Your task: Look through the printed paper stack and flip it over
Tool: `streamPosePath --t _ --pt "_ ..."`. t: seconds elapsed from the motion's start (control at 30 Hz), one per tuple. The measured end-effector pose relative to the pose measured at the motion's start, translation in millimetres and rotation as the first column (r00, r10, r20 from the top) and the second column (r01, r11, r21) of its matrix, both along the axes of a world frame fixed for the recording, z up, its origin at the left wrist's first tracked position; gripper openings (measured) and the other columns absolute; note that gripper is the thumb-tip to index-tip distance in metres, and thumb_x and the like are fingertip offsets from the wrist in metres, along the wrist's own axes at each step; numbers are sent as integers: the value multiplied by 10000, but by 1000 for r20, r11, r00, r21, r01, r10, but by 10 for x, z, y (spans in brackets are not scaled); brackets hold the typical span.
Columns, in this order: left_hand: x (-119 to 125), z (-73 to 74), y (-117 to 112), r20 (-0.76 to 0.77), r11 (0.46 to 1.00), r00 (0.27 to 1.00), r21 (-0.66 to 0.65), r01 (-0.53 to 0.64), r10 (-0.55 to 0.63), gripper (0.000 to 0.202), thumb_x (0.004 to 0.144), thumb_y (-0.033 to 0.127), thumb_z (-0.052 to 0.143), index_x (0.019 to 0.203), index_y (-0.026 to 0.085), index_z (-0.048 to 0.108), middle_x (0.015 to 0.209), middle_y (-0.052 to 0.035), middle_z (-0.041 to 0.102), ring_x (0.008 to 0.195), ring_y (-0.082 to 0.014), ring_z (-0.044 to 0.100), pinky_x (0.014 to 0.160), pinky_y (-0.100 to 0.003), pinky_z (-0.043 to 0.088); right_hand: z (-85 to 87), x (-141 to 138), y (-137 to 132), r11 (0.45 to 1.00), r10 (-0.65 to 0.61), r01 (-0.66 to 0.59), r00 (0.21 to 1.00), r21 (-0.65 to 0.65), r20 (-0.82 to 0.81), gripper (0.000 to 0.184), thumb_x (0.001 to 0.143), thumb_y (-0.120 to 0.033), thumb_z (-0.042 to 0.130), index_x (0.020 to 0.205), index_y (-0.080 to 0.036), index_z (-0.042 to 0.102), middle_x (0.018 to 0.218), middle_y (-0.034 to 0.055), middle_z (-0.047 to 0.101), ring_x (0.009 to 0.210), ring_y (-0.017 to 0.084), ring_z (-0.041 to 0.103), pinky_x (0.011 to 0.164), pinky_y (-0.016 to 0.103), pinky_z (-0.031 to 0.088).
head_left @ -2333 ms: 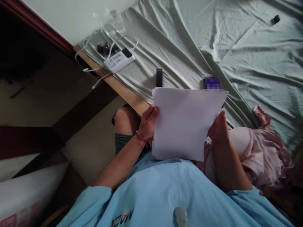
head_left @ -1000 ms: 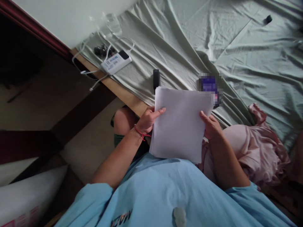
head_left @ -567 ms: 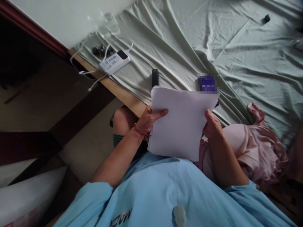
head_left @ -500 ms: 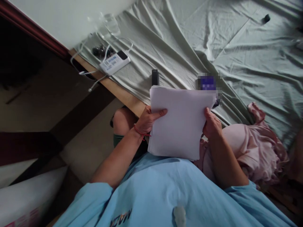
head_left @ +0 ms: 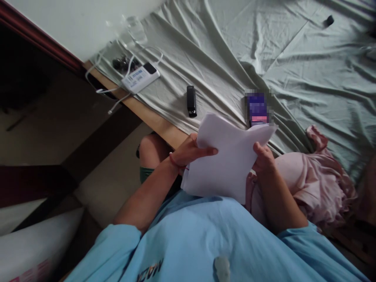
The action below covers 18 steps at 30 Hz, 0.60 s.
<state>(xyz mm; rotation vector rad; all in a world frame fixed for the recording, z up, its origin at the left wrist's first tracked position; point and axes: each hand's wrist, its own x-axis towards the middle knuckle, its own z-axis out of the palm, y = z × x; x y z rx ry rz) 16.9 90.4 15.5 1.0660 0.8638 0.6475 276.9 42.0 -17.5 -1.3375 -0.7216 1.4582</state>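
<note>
A stack of white paper sheets [head_left: 227,160] is held over my lap, bent so its far edge sags in the middle. My left hand [head_left: 188,154] grips the stack's left edge, thumb lying across the top sheet. Gripping the right edge is my right hand [head_left: 263,156], fingers curled over it. Just beyond the paper, a black stapler [head_left: 191,101] lies on the pale green bedsheet [head_left: 293,66]. A blurred phone [head_left: 257,108] rests on the sheet at the paper's far right corner.
A white power bank [head_left: 140,77] with cables and dark earbuds lies near the wooden bed edge [head_left: 147,113] at the far left. Pink cloth [head_left: 320,184] is bunched beside my right arm. A small dark object [head_left: 329,20] sits far right on the sheet.
The stack has dropped lower and buckled in the middle, uncovering the stapler and more of the phone. My left thumb has slid further onto the top sheet.
</note>
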Motion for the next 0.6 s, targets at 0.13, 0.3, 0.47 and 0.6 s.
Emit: streamPosePath --t 0.13,0.3,0.47,0.6 --pt "83 5 17 25 973 975 -74 -221 223 374 618 308 931 902 133 761 904 -75 750 804 -222 701 728 -344 595 -8 -7 35 997 -73 73 994 -10 -87 582 609 -712 819 925 -242 686 820 48 754 798 303 734 718 451 605" --pt "71 -47 47 76 898 905 -185 -399 418 462 566 265 943 966 156 740 970 -68 759 862 -235 710 820 -387 602 -72 -20 28 992 48 -55 997 -113 -68 469 644 -644 852 758 -221 684 649 25 705 513 196 636 493 334 531" --pt "-43 -172 -52 34 938 941 -101 -331 336 479 679 407 888 1039 154 699 959 -64 748 842 -208 696 817 -352 583 -74 -37 68 987 -113 113 994 -110 5 511 613 -684 842 749 -225 662 637 29 695 570 218 661 527 347 550" --pt "-127 -249 -266 -261 963 927 89 -255 270 492 802 571 759 959 107 708 889 -81 731 796 -194 664 709 -279 535 -56 -54 105 976 -191 192 981 -101 17 546 603 -690 839 840 -226 675 699 46 717 767 286 723 652 399 598"
